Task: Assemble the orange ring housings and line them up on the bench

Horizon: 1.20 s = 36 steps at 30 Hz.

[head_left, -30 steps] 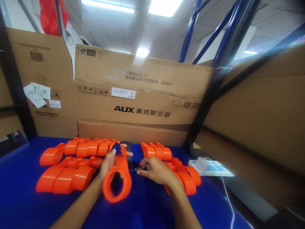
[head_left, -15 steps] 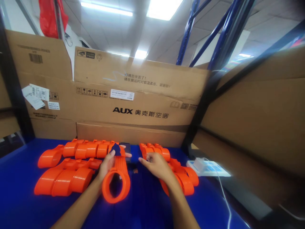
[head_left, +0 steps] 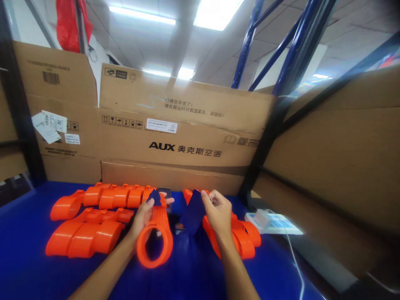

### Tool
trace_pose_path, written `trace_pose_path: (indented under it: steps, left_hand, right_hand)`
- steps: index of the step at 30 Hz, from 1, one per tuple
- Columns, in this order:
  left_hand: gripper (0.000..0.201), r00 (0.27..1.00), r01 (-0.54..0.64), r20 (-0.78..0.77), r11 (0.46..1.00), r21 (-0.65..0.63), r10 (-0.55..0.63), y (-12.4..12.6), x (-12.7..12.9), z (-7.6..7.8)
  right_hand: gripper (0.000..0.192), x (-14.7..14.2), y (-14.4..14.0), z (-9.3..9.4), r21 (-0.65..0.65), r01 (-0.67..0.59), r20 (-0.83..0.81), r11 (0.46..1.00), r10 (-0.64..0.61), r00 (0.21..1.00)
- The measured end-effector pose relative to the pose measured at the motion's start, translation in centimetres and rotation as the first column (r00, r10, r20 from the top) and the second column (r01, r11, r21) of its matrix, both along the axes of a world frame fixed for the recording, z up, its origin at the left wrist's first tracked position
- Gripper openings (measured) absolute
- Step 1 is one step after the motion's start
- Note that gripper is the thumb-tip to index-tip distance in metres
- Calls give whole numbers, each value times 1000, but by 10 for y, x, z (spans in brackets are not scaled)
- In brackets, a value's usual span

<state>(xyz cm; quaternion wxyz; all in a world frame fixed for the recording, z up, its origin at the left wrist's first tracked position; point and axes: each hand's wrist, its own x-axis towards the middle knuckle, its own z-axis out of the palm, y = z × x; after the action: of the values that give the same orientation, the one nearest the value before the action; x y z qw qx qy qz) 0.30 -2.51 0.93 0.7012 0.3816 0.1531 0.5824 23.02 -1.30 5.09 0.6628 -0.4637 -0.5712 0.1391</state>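
My left hand (head_left: pixel 143 216) is closed on an orange plastic piece (head_left: pixel 155 216) with a wide ring at its lower end. A small dark blue scrap (head_left: pixel 154 197) lies under my left thumb at the top of this piece. To the right, my right hand (head_left: pixel 219 210) pinches a flat, dark blue, angular sheet (head_left: pixel 193 213) between thumb and forefinger; its material I cannot make out. The sheet hangs upright, apart from the orange piece, and partly covers more orange pieces (head_left: pixel 243 239) behind and beside it. Behind my left fingers lies a phone (head_left: pixel 164 193), partly hidden.
Two rows of similar orange pieces (head_left: pixel 83 237) lie on the blue table surface (head_left: pixel 184 275) at left. A white power strip (head_left: pixel 281 223) with a plug and cable sits at right. Cardboard (head_left: pixel 125 143) walls the back, with a dark post (head_left: pixel 254 166) at the right corner.
My right hand has come up from the orange pieces and now holds a dark blue sheet. My left hand, with the orange ring piece, has barely moved.
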Motion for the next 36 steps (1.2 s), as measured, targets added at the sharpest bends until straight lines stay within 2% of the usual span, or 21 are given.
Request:
trace_pose_path:
  steps: [3,9,11,15,19,24,27,31,36]
  left_hand:
    - [53,1000,2,-4,1000,18,-2,0,6,-1]
    - [46,992,125,27,992,33,-125,-11,16,0]
    - [44,990,142,11,989,34,-142,-13,15,1]
    - [51,991,125,39,992,14,-126,-6,8,-2]
    - [57,989,96,115,995,4,-95,3,3,-4]
    - [60,990,88,109,996,-5,-87,-1,10,-1]
    - [57,994,49,100,999,23,-51,-7,12,2]
    - [58,990,-113,87,992,63,107,-4,11,1]
    - [57,960,-280,24,956,91,279,5,10,-3]
  right_hand:
    - [48,-13,-3,-2,4,-101,-105,995,101,989]
    - [46,-41,-10,-5,-27,-268,-125,963,263,957]
    - [44,-46,-13,-5,-53,-341,-110,939,334,936]
    - [35,-49,-20,-5,-129,-504,-55,854,501,864]
    - [23,-50,-23,-5,-167,-567,38,807,580,814]
    - [26,-50,-21,-8,-125,-606,30,786,614,789]
    - [30,-42,-17,-8,-113,-572,74,812,581,811]
    - [33,-26,-13,-3,-44,-488,178,872,487,855]
    - [29,-19,-11,0,4,-514,264,858,495,828]
